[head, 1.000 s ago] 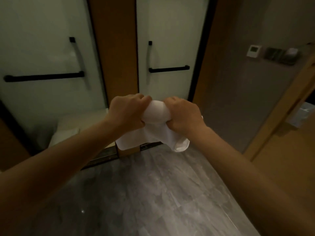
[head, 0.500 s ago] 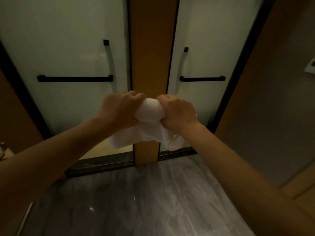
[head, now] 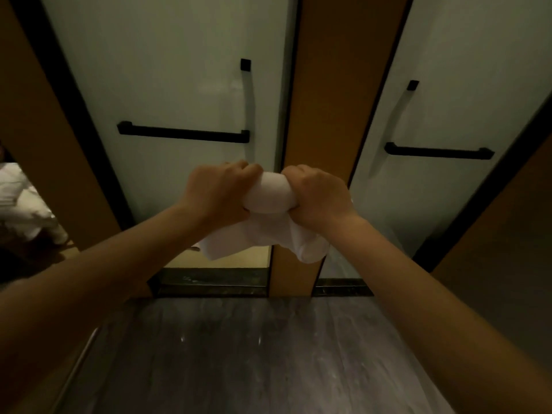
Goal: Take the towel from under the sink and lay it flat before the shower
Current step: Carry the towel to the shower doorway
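Note:
A white towel (head: 265,222) is bunched up in the air between both fists, with loose folds hanging below them. My left hand (head: 218,192) grips its left end and my right hand (head: 318,195) grips its right end, knuckles up. Both arms reach forward at chest height. Behind the towel stand two frosted glass doors (head: 179,94), each with a black horizontal bar handle (head: 182,133). The dark grey stone floor (head: 254,354) lies below my arms, in front of the doors' threshold.
An orange-brown wooden post (head: 325,100) separates the two glass doors. A second bar handle (head: 439,151) is on the right door. Wooden panels flank both sides. Something white (head: 21,201) shows at the far left edge.
The view has swung right to left, so the doors now sit centred ahead. Both hands keep the same grip on the bunched towel.

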